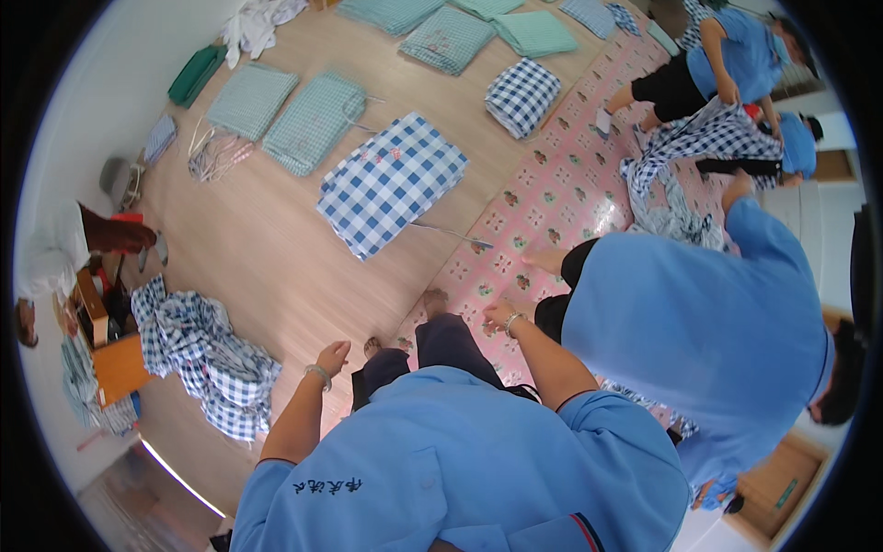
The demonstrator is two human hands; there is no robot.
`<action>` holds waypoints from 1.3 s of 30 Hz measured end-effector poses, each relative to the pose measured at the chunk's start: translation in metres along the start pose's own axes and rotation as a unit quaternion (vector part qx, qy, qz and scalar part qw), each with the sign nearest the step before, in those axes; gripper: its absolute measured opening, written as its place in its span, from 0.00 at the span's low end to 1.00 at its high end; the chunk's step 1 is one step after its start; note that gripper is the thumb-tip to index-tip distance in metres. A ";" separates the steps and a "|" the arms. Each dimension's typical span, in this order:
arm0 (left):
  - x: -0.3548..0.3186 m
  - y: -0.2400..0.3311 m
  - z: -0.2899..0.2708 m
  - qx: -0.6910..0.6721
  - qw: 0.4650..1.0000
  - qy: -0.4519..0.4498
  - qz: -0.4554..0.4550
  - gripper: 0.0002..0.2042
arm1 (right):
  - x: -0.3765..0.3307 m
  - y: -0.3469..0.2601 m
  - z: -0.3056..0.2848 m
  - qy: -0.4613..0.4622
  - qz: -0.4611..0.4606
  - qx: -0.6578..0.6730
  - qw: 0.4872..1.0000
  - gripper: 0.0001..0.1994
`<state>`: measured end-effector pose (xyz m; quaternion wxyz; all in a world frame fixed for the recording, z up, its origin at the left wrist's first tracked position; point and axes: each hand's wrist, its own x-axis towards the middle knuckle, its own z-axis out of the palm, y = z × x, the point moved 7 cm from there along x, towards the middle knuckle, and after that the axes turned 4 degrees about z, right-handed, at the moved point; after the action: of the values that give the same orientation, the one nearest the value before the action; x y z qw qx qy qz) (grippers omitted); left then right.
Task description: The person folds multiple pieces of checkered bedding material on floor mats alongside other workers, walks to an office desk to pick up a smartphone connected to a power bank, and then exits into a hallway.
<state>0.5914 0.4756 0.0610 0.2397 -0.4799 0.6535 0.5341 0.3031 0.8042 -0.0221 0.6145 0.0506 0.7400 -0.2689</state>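
Low at my left side hangs my left hand (334, 357), a bracelet on its wrist, the fingers loosely apart and holding nothing. My right hand (499, 318) hangs over the pink patterned floor covering, also with a bracelet, its fingers slightly bent and apart with nothing in them. Ahead of my feet a folded blue-and-white checked cloth (391, 184) lies on the wood-look floor (267, 267), a grey strap trailing from it. To the left of my left hand is a rumpled heap of blue checked cloth (207, 359). Neither hand touches any cloth.
Green checked folded bundles (315, 121) and a navy checked bundle (522, 97) lie farther off. Close on my right a person in a blue shirt (690, 317) bends over. Beyond, people handle a navy checked cloth (708, 138). At left stands an orange-brown wooden box (121, 370).
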 end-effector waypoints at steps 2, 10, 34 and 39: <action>-0.004 0.005 -0.011 0.022 0.999 -0.038 -0.006 0.22 | -0.023 -0.011 0.026 -0.027 -0.025 0.055 0.998 0.12; 0.042 0.011 -0.106 0.079 0.992 -0.096 0.017 0.20 | -0.342 -0.242 0.021 0.060 -0.510 0.329 0.792 0.13; -0.095 -0.106 0.188 0.553 0.743 -0.357 0.122 0.18 | -0.832 0.054 0.293 0.377 -0.835 0.120 0.381 0.11; -0.181 -0.145 0.329 0.609 0.636 -0.436 0.189 0.18 | -0.860 0.148 0.330 0.371 -0.782 0.258 0.429 0.10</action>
<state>0.7305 0.8527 0.0389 0.6283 0.1971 0.7266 0.1963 0.8602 0.9980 0.7009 -0.2341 -0.2990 0.5155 -0.7682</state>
